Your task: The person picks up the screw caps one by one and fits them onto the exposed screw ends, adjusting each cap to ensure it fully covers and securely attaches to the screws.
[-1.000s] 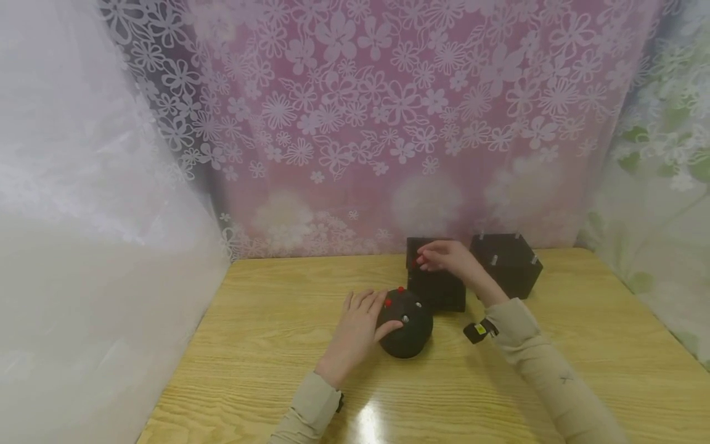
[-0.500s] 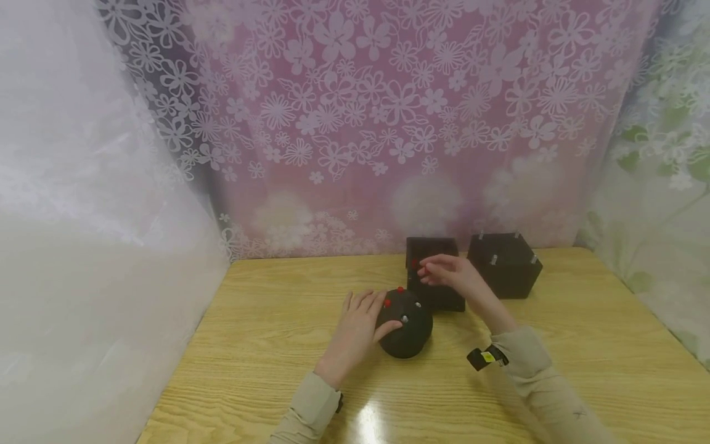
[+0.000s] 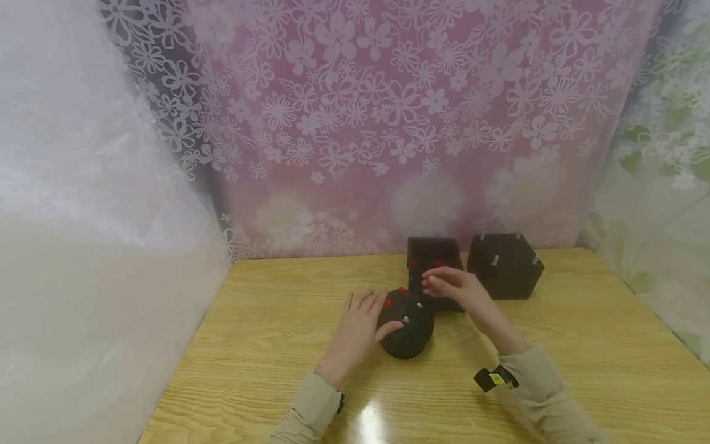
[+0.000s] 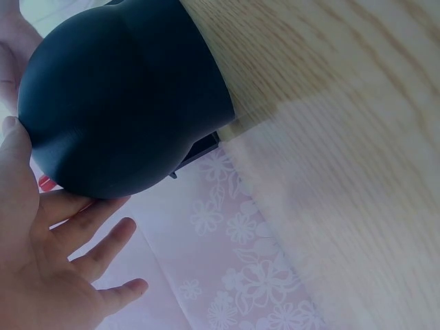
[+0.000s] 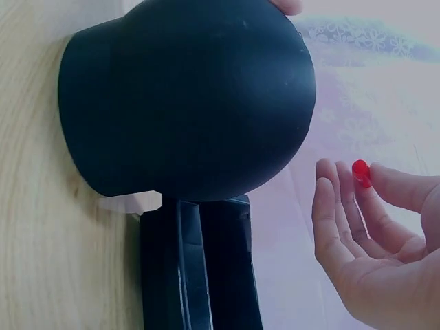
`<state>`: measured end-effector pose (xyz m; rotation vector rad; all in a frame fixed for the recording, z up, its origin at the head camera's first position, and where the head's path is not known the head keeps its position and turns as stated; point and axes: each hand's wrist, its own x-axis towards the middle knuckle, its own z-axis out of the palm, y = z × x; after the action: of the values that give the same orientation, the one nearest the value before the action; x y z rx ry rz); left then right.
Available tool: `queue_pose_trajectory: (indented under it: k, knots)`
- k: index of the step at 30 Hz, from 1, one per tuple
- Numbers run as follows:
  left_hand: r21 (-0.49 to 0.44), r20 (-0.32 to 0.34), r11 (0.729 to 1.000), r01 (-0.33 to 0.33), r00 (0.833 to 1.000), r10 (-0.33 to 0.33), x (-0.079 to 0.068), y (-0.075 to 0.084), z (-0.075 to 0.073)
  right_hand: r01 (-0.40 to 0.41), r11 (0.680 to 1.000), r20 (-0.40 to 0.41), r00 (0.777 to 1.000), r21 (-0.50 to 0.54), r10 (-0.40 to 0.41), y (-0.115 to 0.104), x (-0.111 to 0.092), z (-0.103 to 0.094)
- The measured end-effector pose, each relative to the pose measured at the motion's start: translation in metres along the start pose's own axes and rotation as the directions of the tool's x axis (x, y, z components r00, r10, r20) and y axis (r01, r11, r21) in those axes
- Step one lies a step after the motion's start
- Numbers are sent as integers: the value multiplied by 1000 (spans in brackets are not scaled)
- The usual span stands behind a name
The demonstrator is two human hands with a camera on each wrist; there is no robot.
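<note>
On the table stands a black dome-topped block (image 3: 406, 336), bearing two small red pegs (image 3: 389, 303) and two silvery fittings on its top. My left hand (image 3: 352, 336) rests against its left side, thumb across the front and index finger behind. The other left fingers (image 4: 110, 247) spread straight, off the dome in the left wrist view. Between thumb and index finger, my right hand (image 3: 457, 293) pinches a small red peg (image 5: 361, 173), just right of and above the dome, not touching it. Behind is an open black box (image 3: 432, 246) with red pieces in it, partly covered by the right hand.
A black block (image 3: 507, 262) with several clear pegs upright on top stands at the back right, beside the box. A floral curtain (image 3: 355, 154) hangs behind the wooden table (image 3: 266, 345), with pale sheets at either side.
My right hand has drawn back from over the open box, toward me and slightly right, with the red peg between its fingertips. The left hand and the dome have stayed put.
</note>
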<state>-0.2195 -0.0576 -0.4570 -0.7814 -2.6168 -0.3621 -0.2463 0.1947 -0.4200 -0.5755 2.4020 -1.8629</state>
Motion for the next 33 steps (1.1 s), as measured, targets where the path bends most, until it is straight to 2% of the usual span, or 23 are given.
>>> queue_pose_trajectory:
  k: [8,15,20,28,33]
  knots:
    - [0,18,1000,7,1000,-7,0,0,0,-8,1000,-26,1000,2,8,0,-5,0]
    - [-9,12,1000,1,1000,-1,0,0,0,-43,999,-37,998,-15,42,-29,-13,7]
    - [-5,-2,1000,-7,1000,7,0,0,0,-36,998,-27,999,-42,35,-27,-13,5]
    - [-5,-10,1000,-18,1000,18,0,-1,1,30,980,-7,999,-195,-32,-4,-8,-3]
    - [-11,0,1000,-10,1000,10,0,-1,1,43,963,-7,999,-266,-47,-19,-11,2]
